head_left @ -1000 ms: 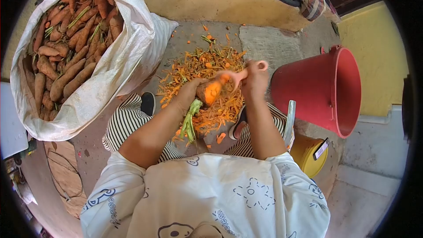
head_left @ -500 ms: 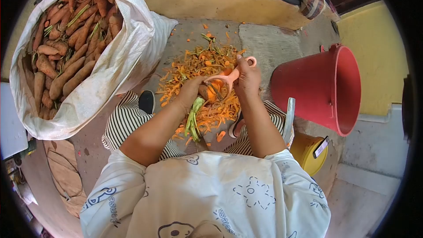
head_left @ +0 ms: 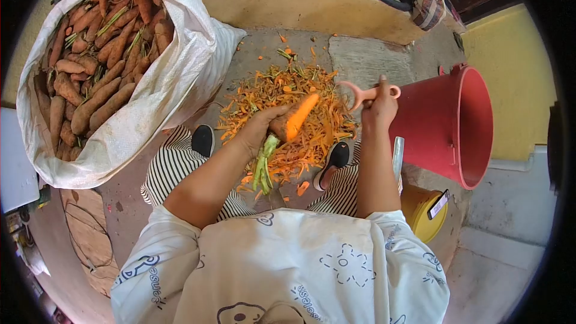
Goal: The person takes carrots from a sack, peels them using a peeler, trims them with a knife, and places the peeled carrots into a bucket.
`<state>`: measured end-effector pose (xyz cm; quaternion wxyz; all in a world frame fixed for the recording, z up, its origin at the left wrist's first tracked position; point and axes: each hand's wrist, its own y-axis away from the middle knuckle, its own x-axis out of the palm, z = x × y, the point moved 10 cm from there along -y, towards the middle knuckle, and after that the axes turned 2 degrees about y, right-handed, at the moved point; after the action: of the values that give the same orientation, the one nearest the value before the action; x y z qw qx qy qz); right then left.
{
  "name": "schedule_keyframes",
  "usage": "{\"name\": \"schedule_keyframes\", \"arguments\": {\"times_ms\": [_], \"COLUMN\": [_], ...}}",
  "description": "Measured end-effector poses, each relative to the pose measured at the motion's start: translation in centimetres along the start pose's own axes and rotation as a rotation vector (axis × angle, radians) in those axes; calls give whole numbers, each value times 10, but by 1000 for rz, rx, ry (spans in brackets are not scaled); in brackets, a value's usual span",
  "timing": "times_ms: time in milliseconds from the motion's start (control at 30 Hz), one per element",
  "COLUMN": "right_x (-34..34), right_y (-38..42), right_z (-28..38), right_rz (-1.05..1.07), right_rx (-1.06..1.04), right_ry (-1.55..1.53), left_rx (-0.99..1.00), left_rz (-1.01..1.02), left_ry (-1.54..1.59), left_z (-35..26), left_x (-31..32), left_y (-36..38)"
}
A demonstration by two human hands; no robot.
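My left hand (head_left: pixel 259 131) is wrapped round a carrot (head_left: pixel 300 117), its tip pointing up and to the right. Bright orange flesh shows along the carrot, while brown skin remains near its thick end, and cut green stalks (head_left: pixel 263 165) hang from there toward me. In my right hand (head_left: pixel 380 110) is a pinkish-orange peeler (head_left: pixel 360 93), gripped by its handle, with its forked head apart from the carrot and facing left. Beneath both hands, a heap of orange peelings (head_left: pixel 282 90) covers the floor.
A white woven sack (head_left: pixel 195 54) full of unpeeled carrots (head_left: pixel 99 99) stands at the left. To the right a large red bucket (head_left: pixel 420 123) leans toward the wall. Behind my right elbow is a yellow bucket (head_left: pixel 414 204) with a phone (head_left: pixel 438 204) on it. A low ledge (head_left: pixel 300 3) runs across the back.
My right hand has swung the peeler off the carrot, out to the right. The carrot in my left hand now shows its peeled side and points up to the right.
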<state>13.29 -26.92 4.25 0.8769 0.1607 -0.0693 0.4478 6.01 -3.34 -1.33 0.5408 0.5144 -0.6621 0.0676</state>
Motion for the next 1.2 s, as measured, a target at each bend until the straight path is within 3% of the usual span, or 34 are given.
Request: {"name": "schedule_keyframes", "arguments": {"times_ms": [200, 300, 400, 567, 633, 800, 900, 1000, 1133, 1200], "right_x": [68, 25, 15, 71, 81, 94, 90, 55, 50, 65], "right_y": [79, 13, -8, 63, 78, 86, 73, 18, 30, 62], "right_z": [-49, -74, -55, -25, -29, -39, -60, -58, -40, -41], "right_rz": [366, 151, 100, 375, 424, 543, 502, 240, 306, 310], "right_rx": [247, 256, 62, 122, 142, 192, 289, 201, 185, 226], "right_ry": [-72, -45, 94, -28, -47, -18, -7, 50, 22, 98], "left_rx": [-40, -71, -167, -115, -127, -176, -150, -202, -257, -181], "left_rz": [21, -61, -18, -5, -9, -58, -95, -91, -79, -97], "left_ry": [-56, -96, -76, -159, -286, -221, -162, -121, -149, -168], "left_z": [8, 16, 20, 6, 10, 19, 25, 29, 29, 21], "left_x": [-1, -17, -11, 6, -6, -12, -25, -16, -17, -13], "left_y": [-10, -12, -5, 4, -3, -4, -11, -3, -5, -5]}}
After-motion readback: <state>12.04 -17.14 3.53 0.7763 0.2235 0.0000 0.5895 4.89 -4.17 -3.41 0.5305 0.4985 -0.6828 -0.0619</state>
